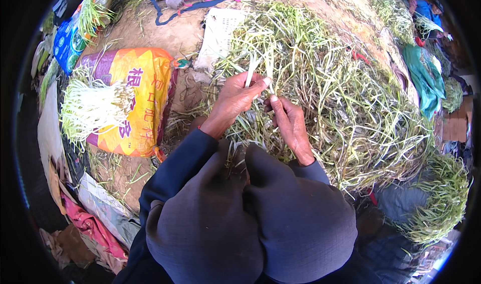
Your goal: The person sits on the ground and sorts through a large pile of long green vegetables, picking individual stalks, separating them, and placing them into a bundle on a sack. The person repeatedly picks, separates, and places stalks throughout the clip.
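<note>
My left hand (238, 94) holds pale, leafy plant stalks (251, 70) upright between thumb and fingers. Close on its right, my right hand (287, 120) pinches the lower end of a thin white stalk (270, 82) between thumb and forefinger; that stalk also passes by my left thumb. Both hands are above a broad heap of loose green and yellowed stalks (360, 126). To the left, a bundle of whitish stalks (99, 105) lies across a stuffed orange and yellow sack (144, 100) that bears writing. My right hand's other fingers are partly hidden.
A white woven sack (218, 34) lies at the heap's far edge. More greens stand at lower right (443, 201) and upper left (96, 15). A green plastic bag (424, 81) lies at right, and another person (428, 13) is at upper right. Pink cloth (92, 227) lies at lower left.
</note>
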Demonstrator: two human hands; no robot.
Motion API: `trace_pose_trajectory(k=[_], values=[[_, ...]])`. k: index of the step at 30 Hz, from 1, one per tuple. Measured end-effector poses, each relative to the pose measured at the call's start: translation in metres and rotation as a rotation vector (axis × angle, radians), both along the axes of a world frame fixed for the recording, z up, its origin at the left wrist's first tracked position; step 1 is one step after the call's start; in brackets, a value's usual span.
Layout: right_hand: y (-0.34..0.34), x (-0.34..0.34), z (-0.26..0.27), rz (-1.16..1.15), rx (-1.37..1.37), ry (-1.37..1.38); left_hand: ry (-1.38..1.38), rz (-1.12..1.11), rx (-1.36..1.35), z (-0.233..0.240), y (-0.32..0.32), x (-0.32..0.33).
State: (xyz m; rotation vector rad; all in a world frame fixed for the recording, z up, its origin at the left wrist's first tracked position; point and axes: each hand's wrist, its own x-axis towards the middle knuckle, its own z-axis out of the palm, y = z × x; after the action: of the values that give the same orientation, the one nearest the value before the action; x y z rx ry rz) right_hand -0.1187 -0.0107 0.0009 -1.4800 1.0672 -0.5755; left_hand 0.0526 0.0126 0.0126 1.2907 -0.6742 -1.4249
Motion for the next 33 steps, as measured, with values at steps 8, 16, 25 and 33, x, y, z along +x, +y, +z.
trace_pose_trajectory(k=[8,16,25,33], values=[[0.007,0.0,0.0,0.028,-0.253,0.075,-0.108,-0.094,0.043,-0.003,0.001,0.003],[-0.007,-0.004,-0.004,-0.089,0.61,-0.421,-0.155,-0.126,-0.092,0.006,0.005,0.0],[-0.007,-0.001,-0.005,-0.037,0.611,-0.448,-0.162,-0.177,-0.142,-0.001,0.008,0.001],[-0.004,0.006,-0.004,-0.242,0.608,-0.473,-0.159,-0.083,-0.082,-0.002,0.011,-0.004]])
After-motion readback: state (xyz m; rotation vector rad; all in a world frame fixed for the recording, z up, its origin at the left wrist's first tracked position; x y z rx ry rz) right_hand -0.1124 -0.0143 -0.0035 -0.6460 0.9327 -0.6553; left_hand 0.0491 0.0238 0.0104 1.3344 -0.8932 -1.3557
